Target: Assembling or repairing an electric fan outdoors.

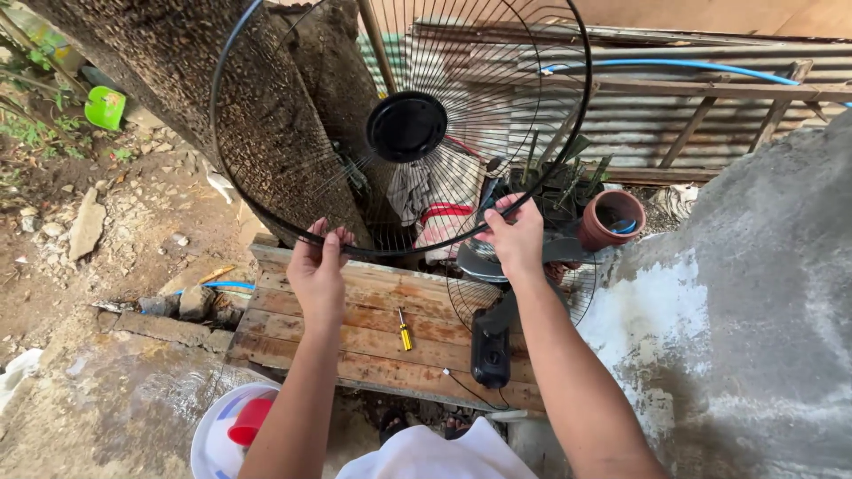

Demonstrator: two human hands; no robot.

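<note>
Front fan guard (404, 129) held off fan (497, 293), gripped at rim by left hand (318, 266) and right hand (515, 238); rear guard (568, 284) remains mounted

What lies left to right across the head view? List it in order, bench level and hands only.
Blue hose → left hand on the fan guard's rim → yellow screwdriver → black fan base → right hand → terracotta pot → grey concrete wall.

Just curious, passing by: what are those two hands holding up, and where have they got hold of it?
A round black wire fan guard, held by its lower rim: left hand at the bottom left, right hand at the bottom right.
</note>
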